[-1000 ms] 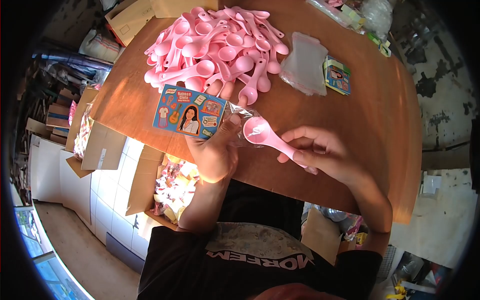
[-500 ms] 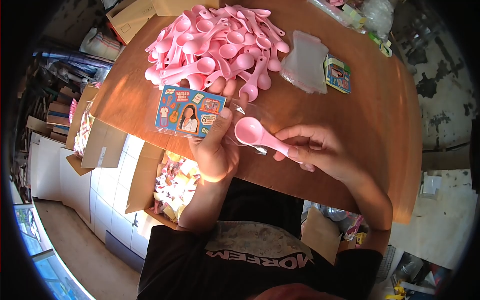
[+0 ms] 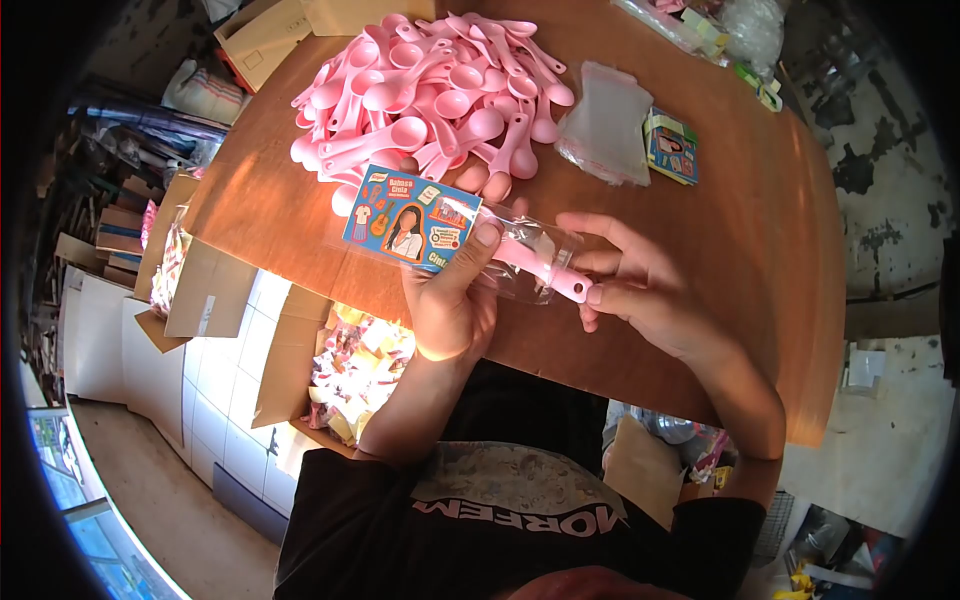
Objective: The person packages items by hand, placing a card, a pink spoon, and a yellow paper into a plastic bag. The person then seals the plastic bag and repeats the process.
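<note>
My left hand (image 3: 452, 305) grips a clear plastic bag (image 3: 548, 240), its thumb across the front and its fingers behind. A blue printed card (image 3: 408, 222) with a cartoon person and a guitar shows in that grip, at the bag's left part. The bowl of a pink measuring spoon (image 3: 540, 265) is inside the bag, hidden behind the card and my left thumb. Its handle end, with a small hole, sticks out at the right. There my right hand (image 3: 645, 290) has its thumb at the handle tip, with the index finger stretched along the bag's edge.
A heap of pink measuring spoons (image 3: 430, 95) covers the back of the brown table (image 3: 720, 270). Right of it lie a stack of clear bags (image 3: 605, 125) and a stack of blue cards (image 3: 672, 148). An open carton (image 3: 285, 365) of packed items stands below the table's left edge.
The spoon has moved left, bowl first, into the plastic bag. My left hand with the card and bag has shifted right, and my right hand has slid to the handle's end.
</note>
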A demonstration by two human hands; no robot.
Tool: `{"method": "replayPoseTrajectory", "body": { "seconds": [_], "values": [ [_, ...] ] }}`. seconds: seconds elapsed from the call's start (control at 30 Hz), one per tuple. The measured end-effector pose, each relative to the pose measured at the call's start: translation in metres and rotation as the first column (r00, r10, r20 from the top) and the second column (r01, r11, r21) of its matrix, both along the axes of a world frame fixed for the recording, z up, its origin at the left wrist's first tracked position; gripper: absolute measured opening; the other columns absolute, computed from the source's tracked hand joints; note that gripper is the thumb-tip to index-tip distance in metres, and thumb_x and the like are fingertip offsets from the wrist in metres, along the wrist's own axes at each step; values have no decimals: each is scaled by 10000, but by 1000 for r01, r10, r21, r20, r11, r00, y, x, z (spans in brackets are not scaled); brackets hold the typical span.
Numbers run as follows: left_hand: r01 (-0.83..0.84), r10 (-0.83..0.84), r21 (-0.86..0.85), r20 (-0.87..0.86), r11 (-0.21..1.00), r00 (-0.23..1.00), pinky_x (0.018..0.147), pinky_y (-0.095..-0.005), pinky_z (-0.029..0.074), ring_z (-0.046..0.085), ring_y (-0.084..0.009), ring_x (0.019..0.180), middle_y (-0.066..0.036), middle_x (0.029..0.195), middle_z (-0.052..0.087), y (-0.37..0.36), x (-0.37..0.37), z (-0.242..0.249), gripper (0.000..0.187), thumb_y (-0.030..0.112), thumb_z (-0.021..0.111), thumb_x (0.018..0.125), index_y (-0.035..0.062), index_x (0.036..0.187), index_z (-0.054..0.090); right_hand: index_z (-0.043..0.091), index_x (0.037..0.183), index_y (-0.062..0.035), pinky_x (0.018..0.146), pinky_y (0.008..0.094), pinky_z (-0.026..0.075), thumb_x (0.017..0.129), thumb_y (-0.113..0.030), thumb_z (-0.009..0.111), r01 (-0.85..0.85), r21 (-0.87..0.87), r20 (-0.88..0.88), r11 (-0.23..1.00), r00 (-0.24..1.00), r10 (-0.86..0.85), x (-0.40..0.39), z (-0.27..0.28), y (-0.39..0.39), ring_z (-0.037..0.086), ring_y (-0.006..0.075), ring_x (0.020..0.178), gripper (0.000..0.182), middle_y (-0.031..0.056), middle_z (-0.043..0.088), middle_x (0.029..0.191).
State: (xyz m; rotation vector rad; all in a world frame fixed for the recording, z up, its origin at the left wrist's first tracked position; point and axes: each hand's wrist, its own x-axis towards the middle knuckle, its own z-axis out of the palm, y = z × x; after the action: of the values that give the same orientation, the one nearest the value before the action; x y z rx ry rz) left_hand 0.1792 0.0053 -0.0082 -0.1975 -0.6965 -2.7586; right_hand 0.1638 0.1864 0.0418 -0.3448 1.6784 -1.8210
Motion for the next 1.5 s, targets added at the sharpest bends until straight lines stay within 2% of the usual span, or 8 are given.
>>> {"method": "replayPoseTrajectory", "body": {
  "seconds": [0.27, 0.63, 0.8, 0.93, 1.03, 1.07, 1.27, 1.5],
  "values": [
    [-22, 23, 34, -22, 999, 1000, 1000, -512, 436, 548, -279, 1150, -118, 1186, 558, -3, -3, -7, 653, -129, 532, 839, 107, 1401, 296, 397, 1314, 5, 660, 287, 512, 854, -11, 532, 136, 42, 87, 990, 986, -139, 6, -4, 8, 589, 121, 709, 480, 144, 644, 972],
    [63, -65, -57, -31, 996, 997, 980, -472, 447, 551, -246, 1103, -101, 1183, 516, 2, 3, -6, 823, -122, 573, 820, 147, 1458, 128, 417, 1285, 18, 675, 314, 548, 883, -34, 560, 154, -68, 194, 986, 971, -138, 8, 3, -1, 611, 146, 735, 429, 152, 647, 959],
    [34, -31, 36, -72, 999, 997, 970, -472, 437, 548, -254, 1094, -69, 1116, 551, -8, -4, -8, 689, 88, 596, 898, 134, 1450, 186, 415, 1285, 12, 682, 322, 556, 887, -33, 560, 139, -63, 185, 988, 975, -125, 7, 1, 1, 616, 152, 746, 426, 171, 645, 980],
    [-7, 9, 38, -49, 999, 999, 952, -447, 438, 549, -229, 1059, -62, 1097, 545, -7, -1, -9, 684, 145, 606, 907, 114, 1450, 193, 410, 1289, 8, 679, 327, 556, 888, -29, 554, 137, -82, 190, 987, 975, -119, 7, -2, 2, 619, 152, 747, 427, 192, 647, 983],
    [-67, 83, -192, 76, 979, 994, 948, -400, 436, 518, -188, 1085, -62, 1191, 503, -4, 0, -10, 680, 368, 628, 888, 131, 1425, 286, 407, 1288, 10, 679, 322, 556, 888, -23, 549, 146, -110, 205, 983, 971, -121, 7, -2, -2, 622, 152, 738, 426, 184, 651, 966],
    [-17, 19, -69, 21, 997, 1000, 908, -432, 459, 549, -207, 1002, -68, 1067, 528, -7, -2, -12, 728, 182, 644, 886, 112, 1449, 188, 407, 1288, 10, 679, 322, 556, 888, -23, 549, 147, -110, 205, 983, 971, -122, 7, -2, -2, 622, 152, 738, 426, 184, 651, 966],
    [21, -19, 30, -53, 999, 998, 1016, -515, 398, 506, -306, 1189, -130, 1185, 526, -9, -5, -6, 714, 26, 582, 857, 132, 1444, 189, 408, 1282, 12, 687, 308, 554, 893, -21, 543, 104, 0, 120, 995, 987, -103, 5, 1, -4, 630, 153, 729, 414, 169, 652, 969],
    [165, -174, 190, 31, 968, 984, 1030, -486, 404, 518, -290, 1171, -135, 1222, 494, -12, 1, -17, 794, -142, 497, 785, 165, 1447, 185, 421, 1271, 15, 693, 297, 555, 909, -45, 544, 110, -14, 111, 994, 988, -108, 6, 0, -10, 633, 144, 750, 386, 137, 640, 974]
  ]
}}
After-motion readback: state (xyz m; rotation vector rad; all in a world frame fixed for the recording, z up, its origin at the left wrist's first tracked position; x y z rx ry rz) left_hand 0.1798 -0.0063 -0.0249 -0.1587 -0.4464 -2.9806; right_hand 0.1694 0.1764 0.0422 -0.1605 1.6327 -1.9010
